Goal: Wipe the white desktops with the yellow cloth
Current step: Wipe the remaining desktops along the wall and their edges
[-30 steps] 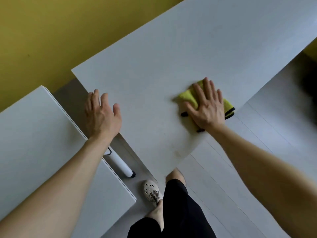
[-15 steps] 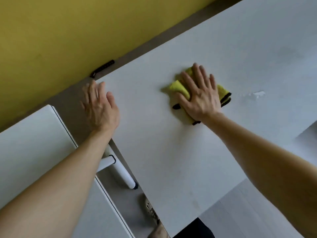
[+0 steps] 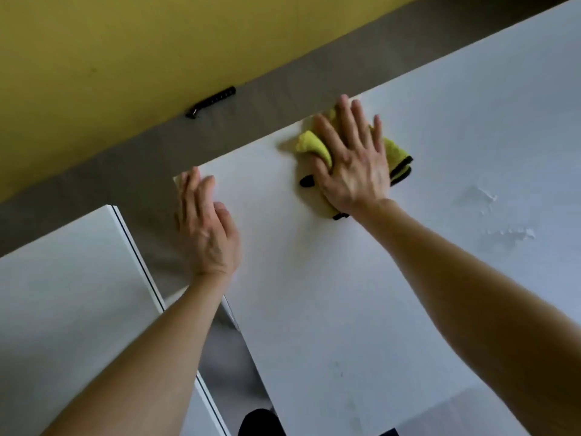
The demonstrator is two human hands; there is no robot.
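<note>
A folded yellow cloth (image 3: 316, 146) with black trim lies near the far edge of the large white desktop (image 3: 361, 294). My right hand (image 3: 352, 162) presses flat on the cloth, fingers spread and reaching the desk's far edge. My left hand (image 3: 206, 228) rests flat at the desk's far left corner, fingers straight, holding nothing. A second white desktop (image 3: 69, 309) sits to the left, separated by a narrow gap. Wet streaks (image 3: 490, 215) glisten on the large desk to the right of the cloth.
A yellow wall (image 3: 125, 51) runs behind the desks above a grey floor strip (image 3: 267, 96). A black ribbed object (image 3: 211, 101) lies at the wall's base. Dark clothing (image 3: 257, 423) shows in the gap below.
My right hand has slid the cloth away from me to the desk's far edge. My left hand has shifted along to the far left corner. The view has moved forward over the desk.
</note>
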